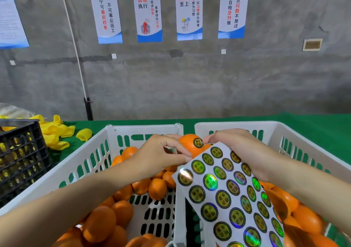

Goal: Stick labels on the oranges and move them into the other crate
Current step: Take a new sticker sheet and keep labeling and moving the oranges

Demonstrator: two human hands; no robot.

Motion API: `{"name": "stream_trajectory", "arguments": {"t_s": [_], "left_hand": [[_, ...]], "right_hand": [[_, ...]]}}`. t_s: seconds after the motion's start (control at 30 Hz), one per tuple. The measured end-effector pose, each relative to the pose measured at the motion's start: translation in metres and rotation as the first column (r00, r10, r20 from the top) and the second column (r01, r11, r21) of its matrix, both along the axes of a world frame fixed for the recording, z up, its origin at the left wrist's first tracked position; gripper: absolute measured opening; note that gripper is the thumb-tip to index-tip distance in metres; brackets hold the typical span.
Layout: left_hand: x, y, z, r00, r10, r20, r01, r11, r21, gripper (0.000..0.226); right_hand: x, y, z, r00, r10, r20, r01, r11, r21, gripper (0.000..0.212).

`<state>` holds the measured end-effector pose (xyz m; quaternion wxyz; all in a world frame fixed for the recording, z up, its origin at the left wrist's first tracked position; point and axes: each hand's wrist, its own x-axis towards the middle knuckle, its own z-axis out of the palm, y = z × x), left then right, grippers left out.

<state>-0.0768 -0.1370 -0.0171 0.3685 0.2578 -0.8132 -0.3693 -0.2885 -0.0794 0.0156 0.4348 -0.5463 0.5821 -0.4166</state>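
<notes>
so the left grip has fingers and thumb curled round one orange, held up over the far end of the left white crate, right by the gap to the right white crate; that orange already has a round label stuck on it, black ring with a gold middle, characters too small for me to read; the right grip is curled over the top edge of the sticker sheet and holds it tilted above the crates, fingertips touching the orange just beside the label; the sheet is rows of the same shiny rainbow-ish round stickers, and the writing is blurred there too; loose oranges lie in the left crate, and there are more oranges in the right one, partly under the sheet; both crates sit on a green counter, with a black crate and a heap of yellow foam nets off to the left; the wall posters are the readable bit: 宁可事前检查 不可事后返工, 高效执行, 责任至上, 一点问题不放过 质量自检坚持做
</notes>
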Motion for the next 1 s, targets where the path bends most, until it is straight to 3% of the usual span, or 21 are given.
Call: {"name": "stream_trajectory", "arguments": {"t_s": [0.03, 0.1, 0.2, 0.37, 0.6, 0.77, 0.9, 1.0], "left_hand": [[0.000, 0.000, 0.000, 1.000, 0.013, 0.020, -0.013, 1.000, -0.005, 0.010], [0.001, 0.000, 0.000, 0.997, 0.039, 0.070, -0.036, 0.998, -0.042, 0.006], [0.000, 0.004, 0.001, 0.987, 0.094, 0.133, -0.076, 0.988, -0.135, 0.013], [0.001, 0.008, 0.002, 0.982, 0.100, 0.162, -0.074, 0.985, -0.157, 0.016], [-0.001, 0.009, 0.001, 0.978, 0.104, 0.178, -0.071, 0.981, -0.183, 0.018], [-0.005, 0.015, 0.002, 0.977, 0.111, 0.184, -0.086, 0.986, -0.142, 0.017], [-0.015, 0.027, 0.001, 0.977, 0.017, 0.213, 0.018, 0.986, -0.163, 0.028], [-0.018, 0.027, -0.011, 0.977, 0.106, 0.186, -0.084, 0.989, -0.123, 0.028]], "right_hand": [[-0.003, 0.002, -0.006, 1.000, 0.001, -0.019, -0.003, 0.996, -0.088, 0.016], [-0.006, 0.001, -0.015, 0.968, -0.061, -0.243, -0.013, 0.957, -0.289, 0.013], [-0.005, -0.009, -0.023, 0.914, -0.177, -0.364, 0.012, 0.910, -0.413, 0.013], [-0.014, -0.012, -0.023, 0.906, -0.239, -0.350, 0.054, 0.884, -0.464, 0.020], [-0.013, -0.012, -0.023, 0.925, -0.096, -0.367, -0.065, 0.913, -0.404, 0.021], [-0.018, -0.011, -0.015, 0.965, -0.147, -0.215, 0.037, 0.894, -0.446, 0.022], [-0.018, -0.007, -0.005, 0.990, -0.130, -0.044, 0.099, 0.898, -0.428, 0.024], [-0.016, -0.004, -0.004, 0.994, -0.109, 0.031, 0.113, 0.920, -0.376, 0.021]]}}
